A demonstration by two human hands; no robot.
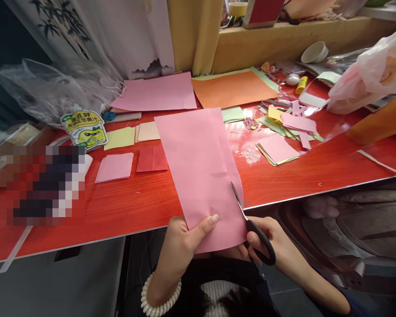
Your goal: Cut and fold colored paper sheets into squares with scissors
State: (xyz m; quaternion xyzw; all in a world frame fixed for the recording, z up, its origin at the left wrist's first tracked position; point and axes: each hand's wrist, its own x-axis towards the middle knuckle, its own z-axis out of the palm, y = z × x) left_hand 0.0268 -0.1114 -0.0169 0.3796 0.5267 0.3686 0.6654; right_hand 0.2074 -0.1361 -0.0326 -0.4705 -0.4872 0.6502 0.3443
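Note:
A large pink paper sheet (201,167) is held up over the front edge of the red table. My left hand (188,240) grips its lower left part, thumb on top and fingers hidden behind. My right hand (265,240) holds black-handled scissors (262,244) at the sheet's lower right edge. One blade lies over the front of the paper, pointing up and away; the other blade is hidden behind it. A beaded bracelet (160,299) is on my left wrist.
On the red table (119,215) lie pink squares (115,167), a red square (152,159), a stack (279,149), and paper scraps (298,121). Large pink (158,92) and orange sheets (234,88) lie behind. A snack pouch (87,130) stands left; plastic bags (369,75) are right.

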